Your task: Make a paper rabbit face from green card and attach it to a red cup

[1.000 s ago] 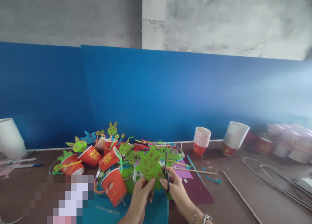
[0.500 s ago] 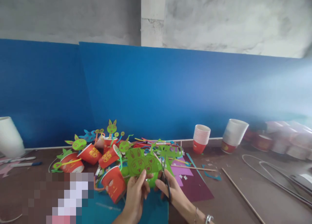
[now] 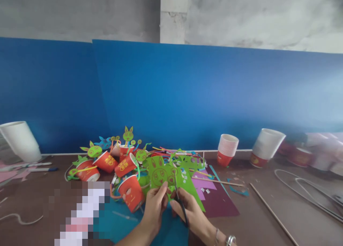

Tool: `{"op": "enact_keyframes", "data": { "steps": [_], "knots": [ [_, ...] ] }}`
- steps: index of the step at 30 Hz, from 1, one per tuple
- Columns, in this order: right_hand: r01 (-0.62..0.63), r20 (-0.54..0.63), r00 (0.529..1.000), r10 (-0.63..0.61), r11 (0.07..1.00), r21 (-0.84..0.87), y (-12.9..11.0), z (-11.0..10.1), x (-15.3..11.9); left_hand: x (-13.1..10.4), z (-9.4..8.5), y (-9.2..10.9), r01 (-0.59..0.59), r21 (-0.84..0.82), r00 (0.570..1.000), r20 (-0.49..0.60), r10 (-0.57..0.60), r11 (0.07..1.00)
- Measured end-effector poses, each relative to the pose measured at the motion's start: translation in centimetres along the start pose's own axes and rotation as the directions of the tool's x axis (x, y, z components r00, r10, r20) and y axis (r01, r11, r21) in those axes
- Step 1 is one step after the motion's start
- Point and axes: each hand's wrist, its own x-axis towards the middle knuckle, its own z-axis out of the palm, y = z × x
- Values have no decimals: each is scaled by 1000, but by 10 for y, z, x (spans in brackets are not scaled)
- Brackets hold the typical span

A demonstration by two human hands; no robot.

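Observation:
My left hand pinches the lower edge of a green paper that bears a drawn rabbit face and small circles. Dark-handled scissors are in my right hand, their blades upright at the paper's right part, beside a small drawn circle. Both hands are close together above a teal sheet. Just left of them, a red paper cup lies tilted. Behind the held paper lies another green sheet with small white bits on it.
Red cups with green rabbit cut-outs crowd the left. Stacked cups and a larger white stack stand at the back right. A wooden stick and cables lie at right. A white stack is at far left.
The view has shifted, so table items appear farther right. The scissor blades now overlap the held paper's right part, and more of the green sheet behind shows.

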Motion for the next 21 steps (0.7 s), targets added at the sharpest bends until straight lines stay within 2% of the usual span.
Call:
{"op": "enact_keyframes", "data": {
  "steps": [3, 9, 13, 21],
  "knots": [
    [-26, 18, 1000, 25, 999, 39, -3, 1, -1, 2, -1, -1, 6, 17, 1000, -14, -6, 1000],
    [-2, 49, 999, -2, 998, 66, 0, 1, -1, 5, -3, -8, -16, 48, 1000, 13, 15, 999],
    [23, 72, 997, -28, 997, 71, 1, 2, -2, 2, -2, -8, -45, 74, 999, -24, 47, 996],
    [21, 42, 999, -25, 997, 76, 0, 4, -1, 2, -3, -10, -49, 119, 998, -39, 54, 992]
  ]
}}
